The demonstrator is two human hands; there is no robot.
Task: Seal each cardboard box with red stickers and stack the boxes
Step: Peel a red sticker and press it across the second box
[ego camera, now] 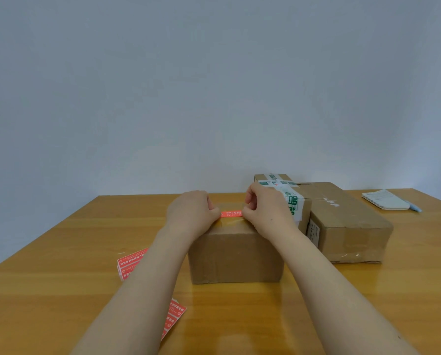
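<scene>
Left hand (192, 213) and right hand (264, 213) each pinch one end of a red sticker (231, 214), stretched flat across the near cardboard box (236, 254) top, evidently to bridge its flap seam. Spare sticker sheets (131, 263) lie left on the table (60, 252).

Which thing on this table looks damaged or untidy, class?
The large box at the right looks worn: its top shows torn white patches where tape or a label was ripped off. The sticker sheets lie askew, partly under the left forearm.
</scene>
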